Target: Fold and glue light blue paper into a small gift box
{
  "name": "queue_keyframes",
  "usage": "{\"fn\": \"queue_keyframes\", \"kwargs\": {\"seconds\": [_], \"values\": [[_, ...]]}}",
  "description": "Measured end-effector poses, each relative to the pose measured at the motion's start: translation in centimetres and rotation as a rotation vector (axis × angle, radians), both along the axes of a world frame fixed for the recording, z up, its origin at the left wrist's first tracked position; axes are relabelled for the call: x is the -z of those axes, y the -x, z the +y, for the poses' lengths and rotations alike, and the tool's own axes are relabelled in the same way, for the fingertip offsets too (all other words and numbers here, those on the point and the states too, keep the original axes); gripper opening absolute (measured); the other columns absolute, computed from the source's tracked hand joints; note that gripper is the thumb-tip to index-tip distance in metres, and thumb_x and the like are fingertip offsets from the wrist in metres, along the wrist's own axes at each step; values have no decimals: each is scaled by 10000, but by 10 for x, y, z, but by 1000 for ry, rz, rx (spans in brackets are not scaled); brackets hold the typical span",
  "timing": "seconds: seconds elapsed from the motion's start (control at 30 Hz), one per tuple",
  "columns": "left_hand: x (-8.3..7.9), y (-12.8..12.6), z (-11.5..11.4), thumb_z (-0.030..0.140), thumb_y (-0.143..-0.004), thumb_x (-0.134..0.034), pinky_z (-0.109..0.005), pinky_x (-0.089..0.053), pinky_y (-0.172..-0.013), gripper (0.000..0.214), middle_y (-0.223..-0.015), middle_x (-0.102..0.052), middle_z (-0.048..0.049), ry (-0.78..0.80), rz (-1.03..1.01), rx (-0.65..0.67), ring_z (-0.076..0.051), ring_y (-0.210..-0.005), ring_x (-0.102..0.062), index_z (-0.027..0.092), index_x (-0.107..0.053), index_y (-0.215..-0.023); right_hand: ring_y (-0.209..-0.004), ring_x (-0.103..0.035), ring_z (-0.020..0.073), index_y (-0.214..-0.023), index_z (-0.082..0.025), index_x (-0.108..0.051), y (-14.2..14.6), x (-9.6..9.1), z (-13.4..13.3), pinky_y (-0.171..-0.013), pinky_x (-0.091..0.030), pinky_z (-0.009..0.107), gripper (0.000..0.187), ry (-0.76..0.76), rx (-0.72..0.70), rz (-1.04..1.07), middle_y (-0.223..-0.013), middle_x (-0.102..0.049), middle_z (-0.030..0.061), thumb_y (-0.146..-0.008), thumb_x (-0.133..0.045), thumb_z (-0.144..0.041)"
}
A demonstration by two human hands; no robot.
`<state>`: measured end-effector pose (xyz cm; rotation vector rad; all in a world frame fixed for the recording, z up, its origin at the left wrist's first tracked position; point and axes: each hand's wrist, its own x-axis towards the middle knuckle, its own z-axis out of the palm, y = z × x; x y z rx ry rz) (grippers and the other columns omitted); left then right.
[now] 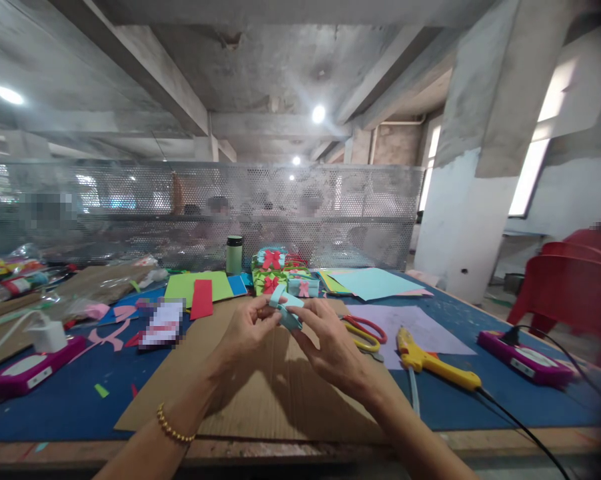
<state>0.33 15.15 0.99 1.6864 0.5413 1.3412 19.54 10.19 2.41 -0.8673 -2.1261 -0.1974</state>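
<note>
Both my hands meet above a brown cardboard sheet (260, 400) and pinch a small light-blue paper piece (288, 308) between them. My left hand (248, 330), with a gold bead bracelet on the wrist, grips its left end with thumb and fingers closed. My right hand (330, 343) holds the right side, fingers curled round it. Behind the paper stands a stack of small paper gift boxes with red bows (275, 272).
Red-and-yellow scissors (365, 331) and a yellow glue gun (433, 360) lie to the right on lilac paper. Coloured sheets (198, 287) and a green bottle (234, 255) sit farther back. Purple devices (523, 357) rest at both sides. A mesh screen (205, 207) backs the blue table (55, 400); red chair (575, 280) right.
</note>
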Motion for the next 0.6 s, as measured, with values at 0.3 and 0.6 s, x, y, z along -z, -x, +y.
{"fn": "queue_keyframes", "kwargs": {"seconds": [0.3, 0.6], "values": [[-4, 0, -6, 372, -812, -724, -325, -522, -814, 370, -941, -762, -87, -6, 28, -93, -210, -861, -701, 148, -680, -1103, -1031, -523, 255, -1339, -283, -562, 1, 0, 0, -905, -460, 435, 427, 4, 9, 6, -1095, -573, 85, -938, -560, -135], [-1, -1, -3, 351, -807, -731, -320, -532, -815, 352, -941, -767, -84, 1, -2, -119, -208, -860, -705, 146, -693, -1092, -1016, -538, 251, -1317, -284, -576, 2, 1, 3, -909, -469, 440, 404, 3, 3, 9, -1076, -585, 82, -937, -568, -150]]}}
